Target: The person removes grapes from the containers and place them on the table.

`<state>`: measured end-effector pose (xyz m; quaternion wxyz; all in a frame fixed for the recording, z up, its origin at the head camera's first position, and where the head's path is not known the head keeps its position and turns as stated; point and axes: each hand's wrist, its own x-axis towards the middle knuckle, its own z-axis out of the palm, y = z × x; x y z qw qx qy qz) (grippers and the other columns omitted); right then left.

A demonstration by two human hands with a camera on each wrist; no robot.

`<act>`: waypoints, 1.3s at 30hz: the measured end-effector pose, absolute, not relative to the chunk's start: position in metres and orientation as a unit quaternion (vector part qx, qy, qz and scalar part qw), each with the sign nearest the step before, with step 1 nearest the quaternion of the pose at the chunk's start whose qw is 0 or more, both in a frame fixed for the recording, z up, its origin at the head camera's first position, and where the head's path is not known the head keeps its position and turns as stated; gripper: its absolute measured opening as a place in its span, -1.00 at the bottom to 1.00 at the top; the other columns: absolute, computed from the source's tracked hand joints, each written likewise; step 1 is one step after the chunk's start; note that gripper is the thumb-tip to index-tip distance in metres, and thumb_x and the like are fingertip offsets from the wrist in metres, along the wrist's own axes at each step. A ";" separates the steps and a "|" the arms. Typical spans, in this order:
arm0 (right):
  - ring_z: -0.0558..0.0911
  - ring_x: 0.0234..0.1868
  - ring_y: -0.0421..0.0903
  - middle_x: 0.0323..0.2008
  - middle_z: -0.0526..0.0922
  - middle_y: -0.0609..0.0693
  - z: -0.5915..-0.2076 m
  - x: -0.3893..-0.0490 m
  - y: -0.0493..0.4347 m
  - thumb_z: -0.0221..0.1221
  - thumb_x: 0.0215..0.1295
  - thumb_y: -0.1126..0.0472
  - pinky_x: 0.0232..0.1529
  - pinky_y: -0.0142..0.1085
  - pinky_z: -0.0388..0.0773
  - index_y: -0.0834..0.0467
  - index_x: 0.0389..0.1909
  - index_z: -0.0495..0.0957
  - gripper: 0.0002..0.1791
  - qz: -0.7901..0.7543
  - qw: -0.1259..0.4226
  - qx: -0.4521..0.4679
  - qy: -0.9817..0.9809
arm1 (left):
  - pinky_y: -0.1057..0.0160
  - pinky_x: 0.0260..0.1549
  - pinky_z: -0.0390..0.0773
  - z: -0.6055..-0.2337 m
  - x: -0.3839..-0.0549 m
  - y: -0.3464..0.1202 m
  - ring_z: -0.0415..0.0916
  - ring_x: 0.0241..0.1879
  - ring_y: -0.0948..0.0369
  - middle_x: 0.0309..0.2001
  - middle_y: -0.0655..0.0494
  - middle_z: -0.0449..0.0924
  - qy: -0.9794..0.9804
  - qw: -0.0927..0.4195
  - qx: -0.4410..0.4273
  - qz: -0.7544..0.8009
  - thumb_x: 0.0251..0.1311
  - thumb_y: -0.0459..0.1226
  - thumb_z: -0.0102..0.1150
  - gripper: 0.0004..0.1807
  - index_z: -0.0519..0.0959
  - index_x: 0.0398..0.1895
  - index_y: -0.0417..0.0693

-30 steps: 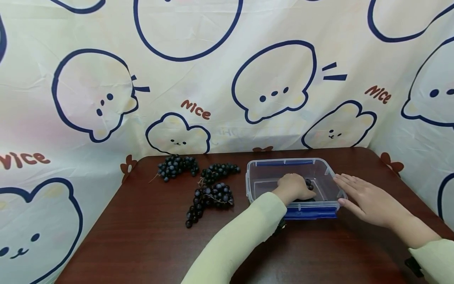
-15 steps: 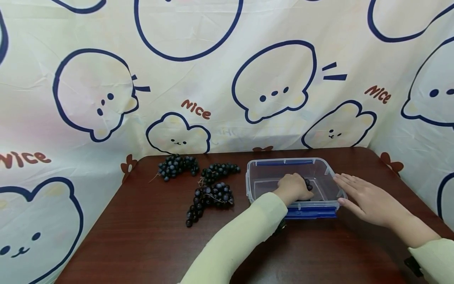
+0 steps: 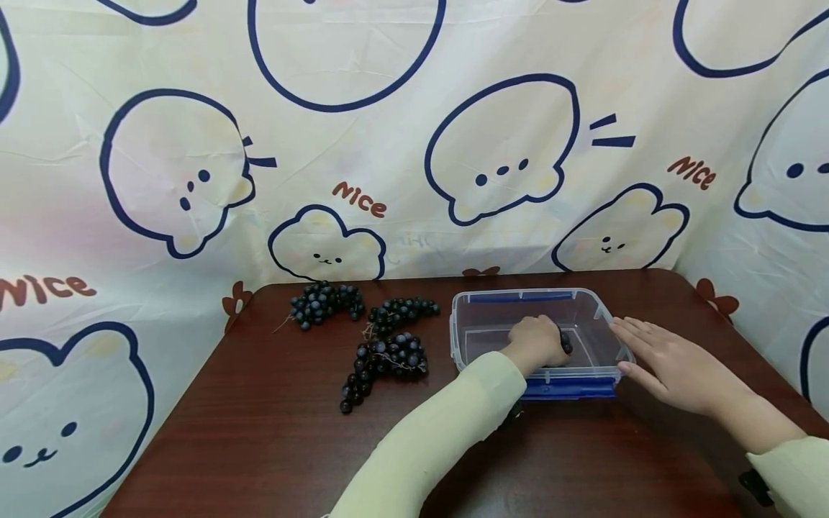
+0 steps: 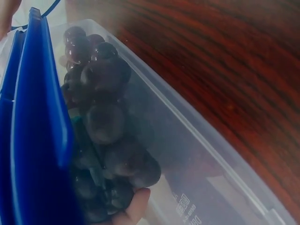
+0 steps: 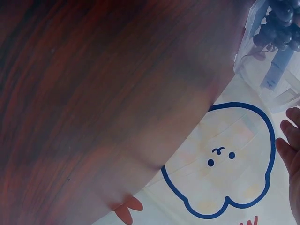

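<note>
A clear plastic storage box (image 3: 589, 370) with blue latches (image 3: 570, 388) stands on the table. My left hand (image 3: 536, 339) reaches over its near rim and grips a bunch of dark grapes (image 4: 105, 122) low inside. In the head view the hand covers most of that bunch. The left wrist view shows the grapes through the cloudy near wall, with a fingertip (image 4: 138, 204) curled against the lowest ones. My right hand (image 3: 673, 367) lies with straight fingers against the box's right end. In the right wrist view its fingers (image 5: 286, 145) are beside the box corner.
Several more dark grapes lie left of the box: one bunch (image 3: 320, 303) at the back left, another (image 3: 401, 313) beside it, and a longer one (image 3: 385, 360) nearer. The brown wooden table (image 3: 272, 432) meets a printed cloth (image 3: 401, 144) at the back and sides.
The fingers of my left hand have drawn in slightly around the grapes inside the box. My right hand, the box and the other bunches have stayed in place.
</note>
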<state>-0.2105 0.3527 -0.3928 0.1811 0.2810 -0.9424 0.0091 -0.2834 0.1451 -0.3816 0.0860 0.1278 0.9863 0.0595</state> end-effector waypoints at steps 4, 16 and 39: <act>0.40 0.24 0.25 0.27 0.41 0.28 -0.393 -0.211 0.353 0.21 0.28 -0.07 0.37 -0.39 -0.25 0.28 0.34 0.35 -0.27 0.010 0.184 0.282 -0.942 | 0.16 -0.41 0.54 -0.383 -0.284 0.146 0.52 -0.20 0.21 -0.13 0.13 0.54 0.986 0.083 0.135 0.058 0.04 0.16 0.29 -0.42 0.49 0.06 0.08; 0.40 0.24 0.25 0.26 0.41 0.28 -0.394 -0.210 0.353 0.21 0.28 -0.06 0.34 -0.45 -0.33 0.29 0.33 0.35 -0.28 0.009 0.189 0.286 -0.939 | 0.13 -0.42 0.53 -0.384 -0.283 0.146 0.51 -0.21 0.18 -0.08 0.12 0.50 0.985 0.066 0.157 0.016 0.08 0.17 0.25 -0.42 0.46 0.15 0.20; 0.40 0.24 0.24 0.27 0.41 0.28 -0.395 -0.211 0.354 0.21 0.29 -0.06 0.33 -0.48 -0.35 0.26 0.34 0.34 -0.28 0.011 0.188 0.284 -0.940 | 0.22 -0.48 0.51 -0.375 -0.280 0.138 0.50 -0.25 0.20 -0.16 0.15 0.50 0.981 0.022 0.195 0.005 0.15 0.10 0.24 -0.54 0.49 0.04 0.14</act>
